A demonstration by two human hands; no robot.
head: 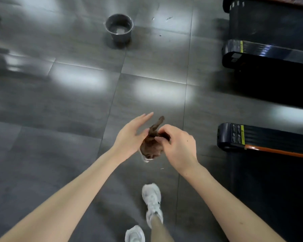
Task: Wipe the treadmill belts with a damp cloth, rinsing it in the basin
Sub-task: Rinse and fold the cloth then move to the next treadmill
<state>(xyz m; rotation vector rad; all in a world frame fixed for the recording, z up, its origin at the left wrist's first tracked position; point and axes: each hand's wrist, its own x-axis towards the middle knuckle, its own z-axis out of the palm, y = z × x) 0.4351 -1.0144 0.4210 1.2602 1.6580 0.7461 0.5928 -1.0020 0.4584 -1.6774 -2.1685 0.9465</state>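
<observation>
- Cloth [151, 144]: brown, bunched, held at frame centre between both hands; one twisted end sticks up toward 12 o'clock. Well apart from the basin and the belts.
- Left hand [131, 135]: fingers straight and together, palm pressed against the cloth's 9 o'clock side.
- Right hand [178, 147]: fingers curled, pinching the cloth from 3 o'clock.
- Basin [122, 38]: grey, round, upright on the floor [59, 102] at 11 o'clock.
- Treadmills [262, 137]: three dark rear ends from 1 to 3 o'clock; the nearest has an orange side strip.
- Shoes [152, 201]: white, at 6 o'clock.
</observation>
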